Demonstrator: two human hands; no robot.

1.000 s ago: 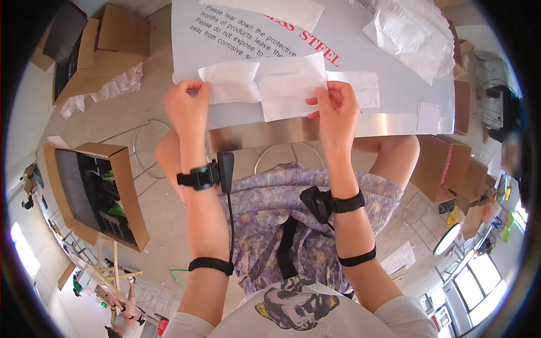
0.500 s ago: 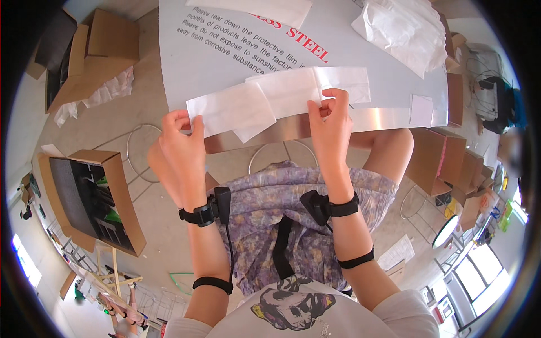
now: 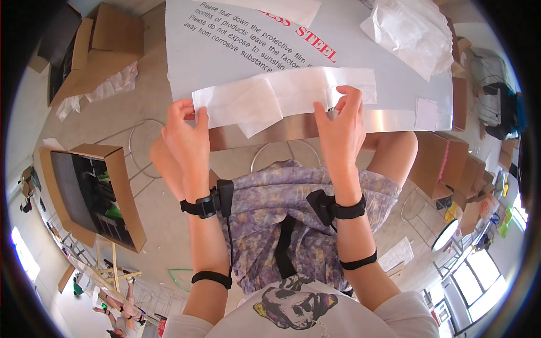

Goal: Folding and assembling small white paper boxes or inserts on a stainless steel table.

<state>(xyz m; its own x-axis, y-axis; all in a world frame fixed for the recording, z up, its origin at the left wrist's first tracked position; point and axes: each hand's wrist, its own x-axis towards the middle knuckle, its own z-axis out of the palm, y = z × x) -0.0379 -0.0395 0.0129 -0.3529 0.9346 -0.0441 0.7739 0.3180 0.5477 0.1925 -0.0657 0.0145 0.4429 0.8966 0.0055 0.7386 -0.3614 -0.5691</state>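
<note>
A left hand at ten o'clock pinches the end of smooth, overlapping white sheets at twelve; at two, the right hand holds its fingertips narrowly apart, grip unclear. The sheets hide part of the grey table's shiny metal edge. Beyond a gap, toward one, lies crumpled white wrapping.

White T-shirt with dark print, purple flowered bottoms, black forearm straps, black cable along the left forearm.
</note>
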